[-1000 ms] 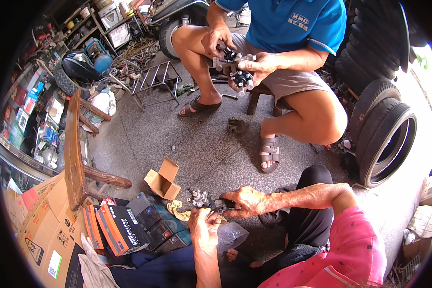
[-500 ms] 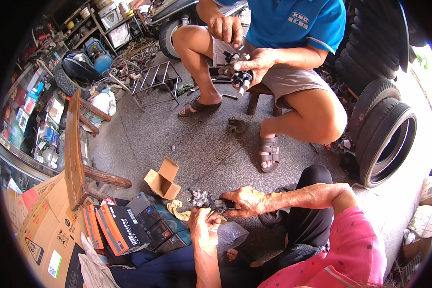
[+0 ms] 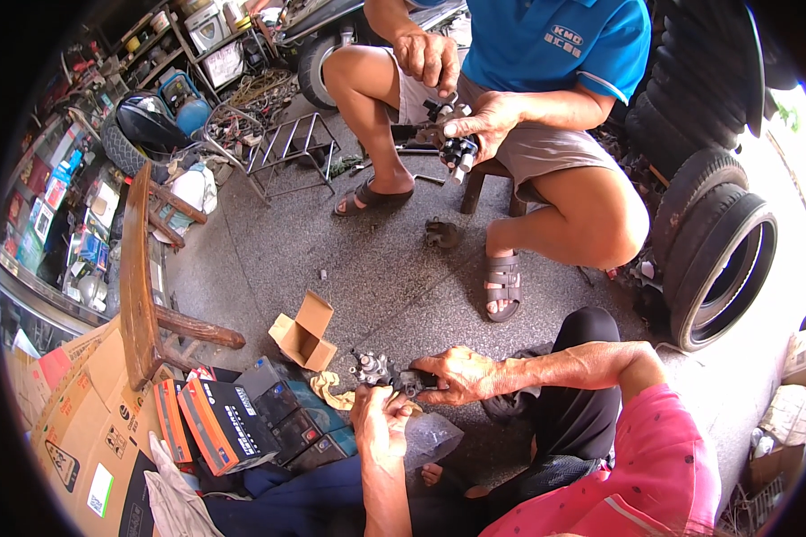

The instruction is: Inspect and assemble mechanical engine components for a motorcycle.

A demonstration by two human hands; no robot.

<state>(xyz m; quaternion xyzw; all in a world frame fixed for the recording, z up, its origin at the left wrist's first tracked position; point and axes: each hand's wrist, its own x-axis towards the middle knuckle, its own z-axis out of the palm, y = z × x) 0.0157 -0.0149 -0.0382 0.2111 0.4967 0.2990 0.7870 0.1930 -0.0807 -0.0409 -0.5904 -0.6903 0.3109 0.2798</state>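
Note:
In front of me, low and central, my left hand [image 3: 382, 422] is closed with its fingers curled at a small silver-and-black metal part [image 3: 407, 379], which looks like a carburetor. My right hand [image 3: 459, 376] grips the dark end of it from the right side. The silver end [image 3: 372, 366] points away to the left; my fingers cover some of the middle. Beneath my hands lies a clear plastic bag [image 3: 433, 440]. Crumpled tan paper [image 3: 330, 392] is left of the part, near a small open cardboard box [image 3: 303, 336].
Opposite sits a person in a blue shirt [image 3: 546, 54], holding a similar metal part [image 3: 457, 134]. A wooden bench [image 3: 139, 277] and orange-black boxes [image 3: 228, 425] stand at left. Tires [image 3: 721, 259] lean at right. A small dark part [image 3: 441, 234] lies on the floor.
My hands stay almost still around the metal part. The other person's hands and held part have shifted slightly right and down.

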